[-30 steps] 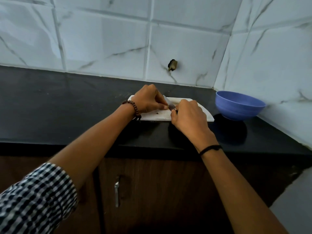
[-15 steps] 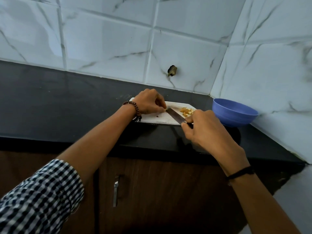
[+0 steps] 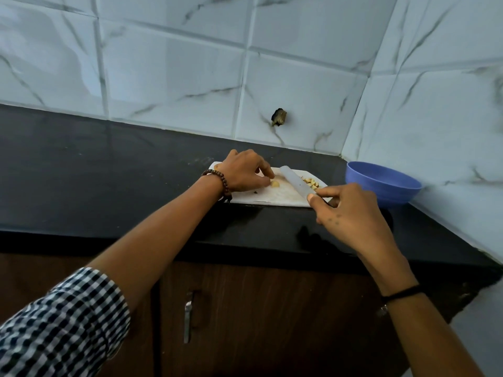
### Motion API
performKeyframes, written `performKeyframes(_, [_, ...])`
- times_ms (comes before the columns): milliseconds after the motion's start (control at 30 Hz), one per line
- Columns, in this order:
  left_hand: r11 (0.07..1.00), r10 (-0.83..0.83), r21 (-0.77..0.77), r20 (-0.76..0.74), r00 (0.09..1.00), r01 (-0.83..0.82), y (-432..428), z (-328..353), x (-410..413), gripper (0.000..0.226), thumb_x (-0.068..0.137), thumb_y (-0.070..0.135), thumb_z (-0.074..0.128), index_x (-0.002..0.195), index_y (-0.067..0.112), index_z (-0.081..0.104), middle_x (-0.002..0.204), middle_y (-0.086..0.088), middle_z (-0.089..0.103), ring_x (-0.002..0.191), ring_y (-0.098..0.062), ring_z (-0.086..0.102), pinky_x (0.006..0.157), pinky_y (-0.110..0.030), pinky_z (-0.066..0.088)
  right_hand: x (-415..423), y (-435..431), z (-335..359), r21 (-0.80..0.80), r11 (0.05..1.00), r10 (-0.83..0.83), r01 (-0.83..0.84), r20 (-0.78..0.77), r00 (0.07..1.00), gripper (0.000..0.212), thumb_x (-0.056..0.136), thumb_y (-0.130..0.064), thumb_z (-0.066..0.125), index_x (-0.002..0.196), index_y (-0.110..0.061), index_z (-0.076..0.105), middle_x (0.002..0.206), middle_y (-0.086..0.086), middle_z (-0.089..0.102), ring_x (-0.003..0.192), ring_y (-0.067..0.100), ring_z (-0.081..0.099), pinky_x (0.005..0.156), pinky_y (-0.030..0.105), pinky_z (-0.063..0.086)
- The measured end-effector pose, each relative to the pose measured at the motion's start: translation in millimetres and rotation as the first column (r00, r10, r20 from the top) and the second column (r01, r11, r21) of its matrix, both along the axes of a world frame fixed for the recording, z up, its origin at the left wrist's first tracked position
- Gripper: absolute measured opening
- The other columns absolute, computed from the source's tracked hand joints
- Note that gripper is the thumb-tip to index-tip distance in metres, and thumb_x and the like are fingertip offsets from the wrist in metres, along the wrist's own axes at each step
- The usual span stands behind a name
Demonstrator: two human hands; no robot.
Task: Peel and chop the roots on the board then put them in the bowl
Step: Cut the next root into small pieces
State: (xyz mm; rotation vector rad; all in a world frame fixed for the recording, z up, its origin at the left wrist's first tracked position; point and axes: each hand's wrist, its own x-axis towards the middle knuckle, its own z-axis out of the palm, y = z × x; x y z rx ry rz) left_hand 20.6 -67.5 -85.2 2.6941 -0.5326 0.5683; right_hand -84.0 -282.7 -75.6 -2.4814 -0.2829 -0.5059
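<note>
Left grip (image 3: 245, 170): your fingers and thumb curl down onto a pale root piece (image 3: 275, 183), pinching it against the board (image 3: 272, 197).
Right grip (image 3: 348, 210): clamped round the handle of the knife (image 3: 295, 180). The blade slants across the board between the root piece and the chopped bits (image 3: 311, 182). You cannot tell if it touches the board.
Chopped bits: a small heap at the board's right end.
Board: white, lying toward the back right corner of the counter (image 3: 109, 172).
Bowl (image 3: 381, 186): blue, in that corner, just right of the board.
</note>
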Motion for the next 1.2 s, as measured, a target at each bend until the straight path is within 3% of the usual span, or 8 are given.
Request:
performKeyframes(100, [1.000, -0.010, 0.008, -0.001, 1.000, 0.010, 0.5, 0.0, 1.6, 0.018, 0.087, 0.036, 0.063, 0.100, 0.033, 0.075, 0.077, 0.023, 0.047, 0.088, -0.006, 0.047, 0.091, -0.034, 0.032, 2.3, 2.5, -3.3, -0.012, 1.000, 0.016, -0.016, -0.005, 1.000, 0.031, 0.096, -0.034, 0.060, 0.122, -0.021, 0.069, 0.076, 0.004, 0.071, 0.071, 0.010, 0.065, 0.056, 0.015, 0.042])
performKeyframes(267, [1.000, -0.013, -0.019, 0.027, 1.000, 0.014, -0.4, -2.9, 2.7, 0.015, 0.085, 0.038, 0.066, 0.095, 0.033, 0.076, 0.080, 0.017, 0.057, 0.087, -0.008, 0.052, 0.090, -0.036, 0.038, 9.5, 13.2, -9.0, -0.069, 0.998, 0.006, -0.006, -0.001, 1.000, 0.031, 0.096, -0.035, 0.059, 0.123, -0.023, 0.069, 0.089, 0.007, 0.070, 0.063, 0.008, 0.060, 0.054, 0.018, 0.041])
performKeyframes(467, [1.000, -0.004, -0.005, 0.028, 1.000, 0.004, -3.1, -2.6, 2.8, 0.014, 0.084, 0.037, 0.066, 0.093, 0.032, 0.076, 0.069, 0.024, 0.049, 0.084, -0.007, 0.051, 0.088, -0.034, 0.039, 15.0, 23.7, -9.8, -0.142, 0.988, -0.056, 0.059, 0.021, 0.998, 0.028, 0.096, -0.033, 0.056, 0.101, -0.013, 0.075, 0.070, 0.002, 0.061, 0.066, 0.015, 0.058, 0.066, 0.037, 0.055])
performKeyframes(567, [1.000, 0.010, -0.011, 0.035, 0.999, -0.009, -3.5, -2.2, 3.0, 0.014, 0.083, 0.037, 0.067, 0.092, 0.032, 0.076, 0.068, 0.025, 0.047, 0.082, -0.007, 0.051, 0.087, -0.033, 0.041, 15.7, 33.0, -9.1, -0.238, 0.967, -0.085, 0.093, 0.044, 0.995, 0.028, 0.098, -0.033, 0.054, 0.100, -0.011, 0.072, 0.072, -0.001, 0.053, 0.068, 0.015, 0.054, 0.060, 0.033, 0.046])
performKeyframes(700, [0.999, 0.028, -0.033, 0.044, 0.999, -0.026, -4.8, -4.2, 2.4, 0.015, 0.081, 0.037, 0.068, 0.091, 0.031, 0.077, 0.073, 0.020, 0.050, 0.081, -0.009, 0.053, 0.087, -0.032, 0.042, 10.1, 47.6, -5.1, -0.396, 0.910, -0.110, 0.125, 0.059, 0.992, 0.022, 0.099, -0.026, 0.051, 0.109, -0.010, 0.063, 0.104, 0.010, 0.059, 0.088, 0.028, 0.058, 0.066, 0.032, 0.037])
performKeyframes(800, [0.999, 0.025, -0.046, 0.055, 0.998, -0.022, -4.0, -4.5, 1.1, 0.013, 0.082, 0.036, 0.068, 0.091, 0.035, 0.077, 0.073, 0.019, 0.051, 0.081, -0.009, 0.054, 0.084, -0.030, 0.040, 4.1, 56.5, -2.9, -0.479, 0.871, -0.086, 0.110, 0.072, 0.994, 0.019, 0.099, -0.021, 0.053, 0.114, -0.010, 0.058, 0.115, 0.010, 0.059, 0.099, 0.028, 0.060, 0.069, 0.033, 0.037])
performKeyframes(1033, [0.998, 0.028, -0.065, 0.044, 0.999, -0.025, -2.3, -5.8, 3.0, 0.017, 0.082, 0.039, 0.068, 0.093, 0.032, 0.078, 0.078, 0.014, 0.055, 0.084, -0.011, 0.055, 0.085, -0.030, 0.040, -10.4, 48.1, -4.5, -0.551, 0.830, -0.066, 0.084, 0.054, 0.996, 0.019, 0.101, -0.027, 0.050, 0.112, -0.014, 0.058, 0.102, 0.006, 0.054, 0.091, 0.022, 0.060, 0.067, 0.030, 0.041])
performKeyframes(1200, [0.999, 0.016, -0.044, 0.044, 0.999, -0.014, 0.0, -7.9, 7.2, 0.017, 0.084, 0.041, 0.066, 0.094, 0.032, 0.077, 0.083, 0.013, 0.059, 0.086, -0.011, 0.056, 0.083, -0.031, 0.039, -25.2, 33.0, 7.7, -0.562, 0.826, -0.085, 0.040, -0.054, 0.995, 0.025, 0.101, -0.034, 0.050, 0.119, -0.018, 0.059, 0.091, 0.000, 0.048, 0.081, 0.014, 0.055, 0.071, 0.029, 0.048])
